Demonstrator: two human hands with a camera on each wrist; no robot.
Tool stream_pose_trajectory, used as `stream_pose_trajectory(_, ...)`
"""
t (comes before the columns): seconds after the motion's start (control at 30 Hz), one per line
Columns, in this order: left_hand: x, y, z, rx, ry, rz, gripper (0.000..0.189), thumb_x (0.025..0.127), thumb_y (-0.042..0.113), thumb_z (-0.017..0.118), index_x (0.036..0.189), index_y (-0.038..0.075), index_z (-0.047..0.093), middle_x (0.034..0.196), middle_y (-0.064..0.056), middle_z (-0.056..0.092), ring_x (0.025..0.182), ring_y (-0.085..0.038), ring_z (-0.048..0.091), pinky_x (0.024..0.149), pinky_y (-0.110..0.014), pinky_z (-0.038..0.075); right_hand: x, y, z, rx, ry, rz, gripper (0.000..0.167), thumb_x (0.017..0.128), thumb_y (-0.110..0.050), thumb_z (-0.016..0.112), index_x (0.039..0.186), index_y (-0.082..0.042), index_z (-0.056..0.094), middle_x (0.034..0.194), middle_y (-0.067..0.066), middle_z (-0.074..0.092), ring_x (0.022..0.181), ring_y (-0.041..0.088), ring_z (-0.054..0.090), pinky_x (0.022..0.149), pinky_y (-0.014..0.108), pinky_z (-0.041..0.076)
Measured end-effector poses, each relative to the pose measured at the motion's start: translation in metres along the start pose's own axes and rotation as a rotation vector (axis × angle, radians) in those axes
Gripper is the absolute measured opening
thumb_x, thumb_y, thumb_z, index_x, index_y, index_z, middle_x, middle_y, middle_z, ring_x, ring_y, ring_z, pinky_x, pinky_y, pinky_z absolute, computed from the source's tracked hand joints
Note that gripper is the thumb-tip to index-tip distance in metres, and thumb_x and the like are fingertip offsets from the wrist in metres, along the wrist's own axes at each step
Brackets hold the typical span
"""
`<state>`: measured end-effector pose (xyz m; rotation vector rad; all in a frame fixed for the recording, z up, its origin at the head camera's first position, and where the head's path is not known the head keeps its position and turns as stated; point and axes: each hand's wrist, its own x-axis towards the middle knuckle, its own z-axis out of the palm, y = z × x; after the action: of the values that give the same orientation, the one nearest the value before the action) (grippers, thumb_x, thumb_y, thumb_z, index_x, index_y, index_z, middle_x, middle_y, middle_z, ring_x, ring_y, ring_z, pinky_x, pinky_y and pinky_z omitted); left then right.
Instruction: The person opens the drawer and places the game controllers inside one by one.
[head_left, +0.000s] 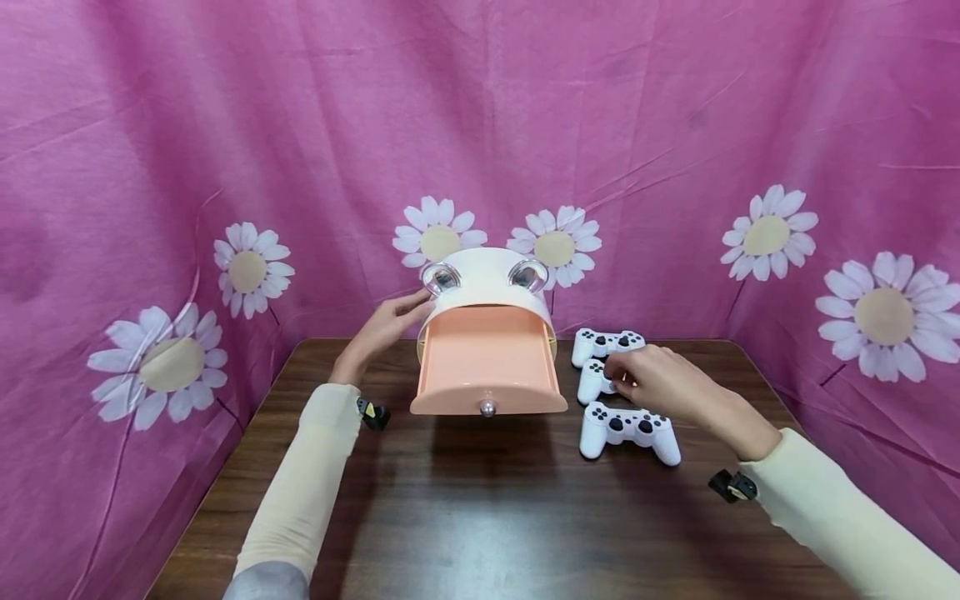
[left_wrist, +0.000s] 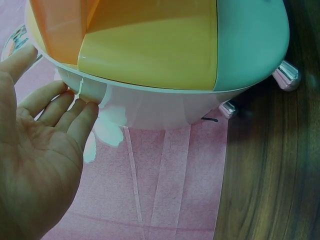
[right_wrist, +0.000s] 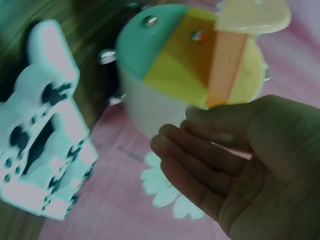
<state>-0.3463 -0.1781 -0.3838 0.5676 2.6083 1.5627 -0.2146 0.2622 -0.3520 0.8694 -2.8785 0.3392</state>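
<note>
A white small drawer box [head_left: 483,271] with two clear eye-like knobs on top stands at the table's middle. Its peach drawer [head_left: 487,350] is pulled out, and nothing lies inside. My left hand [head_left: 386,327] is at the box's left side, straight fingertips right at the white shell in the left wrist view. My right hand [head_left: 663,379] hovers over the controllers, fingers loosely bent and holding nothing. It partly covers the middle white game controller [head_left: 591,382]. Another controller [head_left: 630,429] lies in front, and a third controller [head_left: 588,343] lies behind.
The box's front has green [left_wrist: 252,45] and yellow [left_wrist: 150,50] panels, and it stands on shiny short legs [left_wrist: 286,75]. A dark wooden table [head_left: 480,517] carries everything. Behind it hangs a pink cloth [head_left: 480,125] printed with daisies.
</note>
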Motion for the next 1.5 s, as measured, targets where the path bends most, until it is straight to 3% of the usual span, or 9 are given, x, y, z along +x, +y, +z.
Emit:
stream_pose_trajectory(0.23,-0.001,0.000,0.001,0.013,0.007,-0.001,0.063,0.105,0.053,0.063,0.159,0.022,0.052,0.170,0.001,0.043,0.160,-0.027,0.036,0.133,-0.051,0.028,-0.006,0.027,0.023,0.034,-0.185,-0.010,0.014,0.092,-0.012,0.082,0.104,-0.016,0.076,0.096,-0.007,0.073,0.077,0.005,0.061,0.066,0.029,0.053)
stream_pose_trajectory(0.37,-0.001,0.002,0.001,0.007,0.002,0.001,0.063,0.105,0.052,0.062,0.160,0.022,0.052,0.170,0.000,0.042,0.160,-0.028,0.035,0.133,-0.052,0.027,-0.010,0.037,0.037,0.056,-0.243,0.013,0.031,0.090,-0.017,0.085,0.117,-0.007,0.075,0.113,0.004,0.076,0.100,0.023,0.072,0.086,0.044,0.061)
stream_pose_trajectory(0.43,-0.002,0.002,0.001,0.006,0.004,-0.001,0.063,0.105,0.053,0.063,0.159,0.022,0.052,0.170,0.001,0.042,0.160,-0.028,0.035,0.133,-0.052,0.028,-0.012,0.042,0.044,0.065,-0.270,0.020,0.046,0.087,-0.021,0.087,0.125,-0.001,0.072,0.124,0.011,0.075,0.114,0.031,0.071,0.098,0.052,0.059)
stream_pose_trajectory(0.5,-0.002,0.003,0.001,0.002,0.007,-0.004,0.063,0.105,0.053,0.063,0.159,0.022,0.052,0.170,0.001,0.043,0.160,-0.027,0.036,0.132,-0.051,0.029,-0.014,0.045,0.052,0.090,-0.296,0.026,0.055,0.085,-0.022,0.089,0.130,0.003,0.069,0.127,0.014,0.074,0.119,0.034,0.070,0.102,0.055,0.057)
stream_pose_trajectory(0.67,-0.002,0.003,0.001,-0.013,0.001,-0.015,0.062,0.106,0.050,0.063,0.160,0.022,0.051,0.170,0.002,0.042,0.160,-0.026,0.035,0.133,-0.050,0.028,-0.019,0.050,0.069,0.115,-0.320,0.021,0.059,0.081,-0.021,0.091,0.130,0.003,0.067,0.119,0.011,0.073,0.103,0.022,0.068,0.090,0.046,0.059)
stream_pose_trajectory(0.9,0.000,0.002,0.002,-0.034,-0.014,-0.017,0.060,0.108,0.044,0.062,0.161,0.020,0.048,0.172,0.000,0.038,0.161,-0.028,0.032,0.134,-0.051,0.025,-0.019,0.050,0.081,0.021,-0.280,0.008,0.052,0.076,-0.016,0.092,0.121,-0.001,0.071,0.108,0.003,0.071,0.088,0.013,0.063,0.077,0.037,0.057)
stream_pose_trajectory(1.07,-0.001,0.002,0.003,-0.022,-0.008,-0.018,0.063,0.106,0.050,0.063,0.160,0.021,0.051,0.171,0.000,0.041,0.160,-0.028,0.036,0.133,-0.051,0.028,-0.018,0.053,0.083,0.039,-0.306,0.031,0.057,0.073,-0.009,0.091,0.125,0.000,0.070,0.111,0.005,0.073,0.086,0.013,0.061,0.075,0.036,0.056)
stream_pose_trajectory(1.3,0.001,0.001,0.005,-0.023,0.008,-0.013,0.068,0.103,0.059,0.064,0.159,0.022,0.052,0.169,0.003,0.044,0.160,-0.024,0.035,0.133,-0.049,0.029,-0.016,0.061,0.087,0.015,-0.273,-0.007,0.052,0.070,-0.007,0.091,0.118,-0.006,0.072,0.094,-0.004,0.068,0.078,0.009,0.057,0.067,0.032,0.052)
stream_pose_trajectory(1.5,0.000,-0.001,0.004,-0.026,0.009,-0.032,0.071,0.102,0.062,0.062,0.161,0.025,0.049,0.171,0.002,0.042,0.161,-0.023,0.032,0.133,-0.050,0.027,-0.013,0.063,0.087,0.007,-0.262,-0.020,0.054,0.069,-0.009,0.093,0.119,-0.007,0.073,0.095,-0.002,0.072,0.078,0.010,0.060,0.069,0.035,0.055)
